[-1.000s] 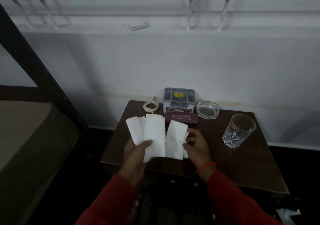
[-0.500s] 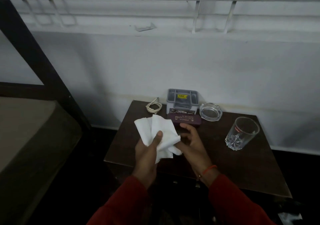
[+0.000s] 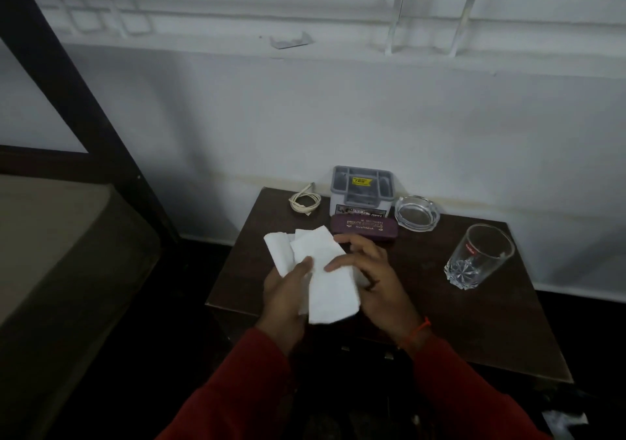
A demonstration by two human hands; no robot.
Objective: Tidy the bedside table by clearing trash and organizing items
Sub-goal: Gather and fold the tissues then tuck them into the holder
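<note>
Both hands gathering white tissues [image 3: 321,270] above the bedside table [image 3: 474,321]
Left hand [image 3: 288,290] clamped on the stack, thumb on top; right hand [image 3: 372,277] half-curled, fingers apart, touching the tissues' edge

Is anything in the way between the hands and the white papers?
No. The left hand already holds the white papers, and the right hand touches them. Nothing visible sits between.
</note>
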